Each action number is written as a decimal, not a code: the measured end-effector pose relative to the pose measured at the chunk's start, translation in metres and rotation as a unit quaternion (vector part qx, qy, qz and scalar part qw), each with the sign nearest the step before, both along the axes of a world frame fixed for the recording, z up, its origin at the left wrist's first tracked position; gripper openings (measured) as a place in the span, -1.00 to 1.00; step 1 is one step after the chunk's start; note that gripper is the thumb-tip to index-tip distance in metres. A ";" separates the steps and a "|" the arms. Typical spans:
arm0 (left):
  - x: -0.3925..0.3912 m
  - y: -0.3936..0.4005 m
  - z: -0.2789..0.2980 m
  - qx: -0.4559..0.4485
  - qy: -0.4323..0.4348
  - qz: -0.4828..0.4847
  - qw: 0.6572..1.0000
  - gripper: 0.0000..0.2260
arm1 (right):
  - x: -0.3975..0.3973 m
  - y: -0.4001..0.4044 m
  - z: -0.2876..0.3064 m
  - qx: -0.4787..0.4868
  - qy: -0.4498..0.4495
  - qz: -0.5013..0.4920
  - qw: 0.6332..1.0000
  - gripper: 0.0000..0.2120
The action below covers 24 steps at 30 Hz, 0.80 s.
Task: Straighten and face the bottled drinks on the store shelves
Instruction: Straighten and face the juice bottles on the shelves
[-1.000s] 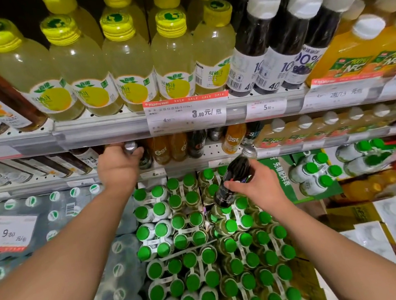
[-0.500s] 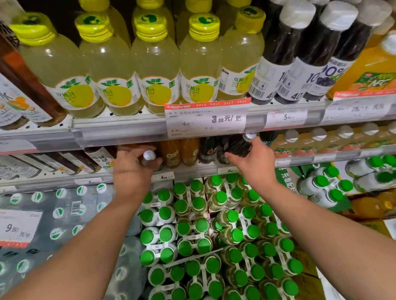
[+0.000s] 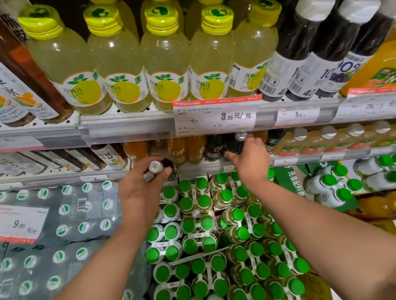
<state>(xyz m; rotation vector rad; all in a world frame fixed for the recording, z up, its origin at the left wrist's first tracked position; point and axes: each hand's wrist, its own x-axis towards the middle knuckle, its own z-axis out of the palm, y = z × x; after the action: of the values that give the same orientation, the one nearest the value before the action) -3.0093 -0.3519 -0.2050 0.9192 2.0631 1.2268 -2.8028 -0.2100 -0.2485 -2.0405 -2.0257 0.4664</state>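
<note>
My left hand (image 3: 139,189) grips a dark bottle with a silver cap (image 3: 161,168) at the front edge of the middle shelf (image 3: 48,181). My right hand (image 3: 250,161) reaches under the upper shelf and its fingers wrap a second dark silver-capped bottle (image 3: 236,143) standing among small dark and orange bottles (image 3: 178,150). The bodies of both held bottles are partly hidden by my hands and by the shelf rail above.
The upper shelf carries pale yellow juice bottles (image 3: 165,55), dark white-capped bottles (image 3: 307,40) and a sale price tag (image 3: 216,115). Below lie green-capped bottle packs (image 3: 202,247), wrapped water cases (image 3: 44,251) at left and orange juice bottles (image 3: 337,137) at right.
My right hand carried its dark bottle up from over the green caps onto the middle shelf. My left hand drew its bottle out to the shelf's front edge.
</note>
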 end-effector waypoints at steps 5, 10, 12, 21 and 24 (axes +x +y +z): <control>0.004 -0.009 -0.007 0.021 0.016 -0.006 1.000 -0.83 | -0.002 0.001 -0.001 0.005 -0.030 0.022 0.999 -0.56; 0.004 -0.010 -0.007 0.029 0.000 -0.008 1.000 -0.83 | -0.006 0.000 0.006 0.012 -0.040 0.025 0.999 -0.60; 0.002 -0.008 -0.008 0.011 0.005 -0.003 1.000 -0.83 | -0.006 0.005 0.011 -0.004 -0.049 0.031 0.998 -0.60; 0.004 -0.002 -0.002 -0.027 -0.001 0.004 1.000 -0.83 | 0.001 0.020 0.019 -0.021 -0.056 0.003 0.998 -0.50; 0.006 -0.002 -0.002 -0.036 0.003 0.005 0.999 -0.84 | 0.004 0.021 0.020 -0.005 -0.032 0.009 0.999 -0.54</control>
<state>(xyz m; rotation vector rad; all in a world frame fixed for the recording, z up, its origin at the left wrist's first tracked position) -3.0033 -0.3535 -0.2073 0.8815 2.1033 1.1493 -2.7988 -0.1886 -0.2290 -2.0691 -2.0833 0.4208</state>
